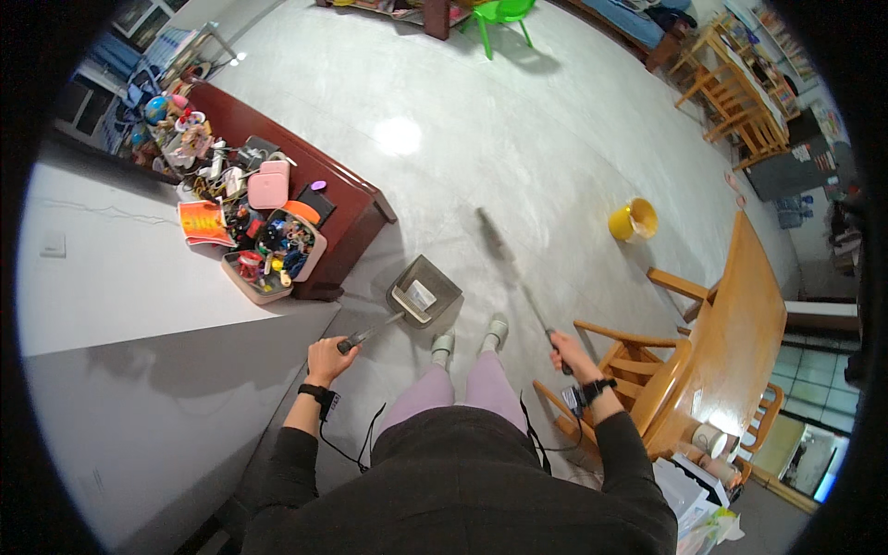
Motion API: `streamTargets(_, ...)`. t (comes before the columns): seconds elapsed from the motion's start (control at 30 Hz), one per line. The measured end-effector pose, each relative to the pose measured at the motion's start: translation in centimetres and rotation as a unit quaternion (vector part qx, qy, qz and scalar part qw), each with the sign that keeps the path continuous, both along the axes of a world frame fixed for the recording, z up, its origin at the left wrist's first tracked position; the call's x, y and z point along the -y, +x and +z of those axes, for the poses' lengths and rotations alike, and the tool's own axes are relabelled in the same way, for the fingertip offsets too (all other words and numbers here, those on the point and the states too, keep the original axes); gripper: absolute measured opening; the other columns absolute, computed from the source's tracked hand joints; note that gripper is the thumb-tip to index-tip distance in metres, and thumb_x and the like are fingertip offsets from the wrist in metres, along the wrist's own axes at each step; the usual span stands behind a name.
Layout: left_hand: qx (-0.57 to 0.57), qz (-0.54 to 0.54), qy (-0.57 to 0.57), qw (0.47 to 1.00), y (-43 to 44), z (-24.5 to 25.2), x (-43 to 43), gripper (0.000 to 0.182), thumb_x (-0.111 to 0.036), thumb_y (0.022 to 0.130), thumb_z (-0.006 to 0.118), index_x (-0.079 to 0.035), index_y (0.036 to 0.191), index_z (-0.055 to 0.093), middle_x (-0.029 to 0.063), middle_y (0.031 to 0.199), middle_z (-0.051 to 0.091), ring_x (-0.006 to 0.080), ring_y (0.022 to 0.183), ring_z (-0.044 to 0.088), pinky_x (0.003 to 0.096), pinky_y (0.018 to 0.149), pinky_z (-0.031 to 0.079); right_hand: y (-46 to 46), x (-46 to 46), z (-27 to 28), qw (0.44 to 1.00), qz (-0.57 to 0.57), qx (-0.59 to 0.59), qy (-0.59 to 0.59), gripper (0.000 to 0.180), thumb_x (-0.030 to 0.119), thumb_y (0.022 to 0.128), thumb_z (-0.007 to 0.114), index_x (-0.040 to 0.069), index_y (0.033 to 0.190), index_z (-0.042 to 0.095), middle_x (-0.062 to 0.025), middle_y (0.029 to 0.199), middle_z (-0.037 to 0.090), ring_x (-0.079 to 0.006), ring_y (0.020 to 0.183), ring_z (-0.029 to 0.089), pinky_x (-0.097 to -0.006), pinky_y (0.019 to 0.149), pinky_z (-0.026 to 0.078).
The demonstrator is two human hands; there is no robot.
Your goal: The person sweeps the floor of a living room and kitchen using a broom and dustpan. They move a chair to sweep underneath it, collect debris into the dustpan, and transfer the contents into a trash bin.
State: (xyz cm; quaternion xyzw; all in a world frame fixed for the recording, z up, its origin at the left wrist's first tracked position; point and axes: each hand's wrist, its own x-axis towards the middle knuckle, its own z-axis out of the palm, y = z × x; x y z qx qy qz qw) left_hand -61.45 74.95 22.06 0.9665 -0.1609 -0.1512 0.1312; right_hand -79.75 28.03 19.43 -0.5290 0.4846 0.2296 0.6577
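Observation:
My left hand grips the handle of a grey dustpan, whose pan is on or just above the tiled floor in front of my feet. A whitish piece of litter lies inside the pan. My right hand is closed around the handle of a long broom. Its head is blurred and extends over the floor ahead, to the right of the dustpan and apart from it. Whether the bristles touch the floor, I cannot tell.
A dark red wooden cabinet piled with toys and boxes stands on the left. At right are a yellow bin, a wooden chair and a wooden table. A green plastic chair is at the far end.

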Motion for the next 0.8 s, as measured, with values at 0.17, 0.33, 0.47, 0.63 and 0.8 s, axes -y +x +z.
streamTargets(0.17,0.011,0.091,-0.005,0.996,-2.5,0.2,-3.9,0.032,-0.041,0.071,0.064,-0.011,0.079,0.07,0.0134,0.067,0.063,0.0317,0.065,0.061,0.0383,0.059,0.049,11.7,2.1,-10.0,0.983,0.038,0.109,-0.142,0.023,0.022,0.09,0.04,0.001,0.081,0.048,-0.0069,0.05,0.047,-0.0174,0.037,0.044,-0.0321,0.037,0.036)
streamTargets(0.33,0.015,0.153,0.028,0.988,-3.4,-0.7,-6.7,0.037,-0.044,0.069,0.065,-0.009,0.081,0.07,0.0145,0.069,0.064,0.0328,0.067,0.062,0.0393,0.061,0.049,18.5,-1.2,-16.5,0.993,0.015,0.093,-0.077,0.022,0.019,0.09,0.035,0.001,0.08,0.043,-0.0136,0.05,0.049,-0.0218,0.037,0.046,-0.0347,0.035,0.034)
streamTargets(0.47,-0.007,0.172,0.037,0.984,-2.5,-1.6,-9.2,0.042,-0.045,0.067,0.067,-0.007,0.084,0.07,0.0171,0.075,0.064,0.0334,0.072,0.062,0.0393,0.065,0.05,11.9,-9.9,-18.1,0.876,0.297,0.096,-0.368,0.022,0.021,0.087,0.038,0.001,0.09,0.048,-0.0174,0.062,0.058,-0.0314,0.051,0.058,-0.0409,0.054,0.048)
streamTargets(0.63,-0.012,0.162,0.019,0.987,0.1,-2.7,-9.9,0.043,-0.045,0.067,0.067,-0.004,0.08,0.069,0.0185,0.075,0.063,0.0348,0.073,0.061,0.0405,0.066,0.049,2.5,-13.5,-10.5,0.902,0.389,0.077,-0.17,0.024,0.023,0.09,0.043,0.002,0.097,0.052,-0.0117,0.065,0.056,-0.0196,0.047,0.054,-0.0343,0.044,0.044)
streamTargets(0.8,-0.03,0.11,0.031,0.993,1.6,-2.1,-9.7,0.04,-0.047,0.068,0.065,-0.008,0.079,0.07,0.018,0.077,0.064,0.0339,0.074,0.061,0.041,0.066,0.049,0.6,-11.3,0.5,0.954,0.275,-0.085,0.089,0.039,0.029,0.093,0.046,0.009,0.125,0.047,0.0028,0.06,0.047,-0.0049,0.043,0.043,-0.0192,0.038,0.037)
